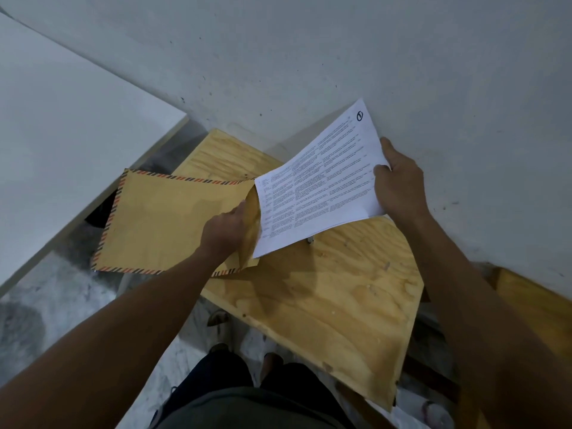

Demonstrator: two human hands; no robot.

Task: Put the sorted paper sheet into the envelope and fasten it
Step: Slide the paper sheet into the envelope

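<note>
A large brown envelope with a red-and-black striped border hangs over the left edge of a plywood table. My left hand grips its open right end and holds the mouth apart. My right hand grips the far right edge of a stack of printed white paper sheets. The stack's lower left edge meets the envelope's mouth, and most of the sheets are still outside. A small metal object peeks out from under the sheets on the table.
The plywood table stands against a white wall. A white panel lies at the left. Another wooden piece shows at the right. My legs and feet are below, on a marbled floor.
</note>
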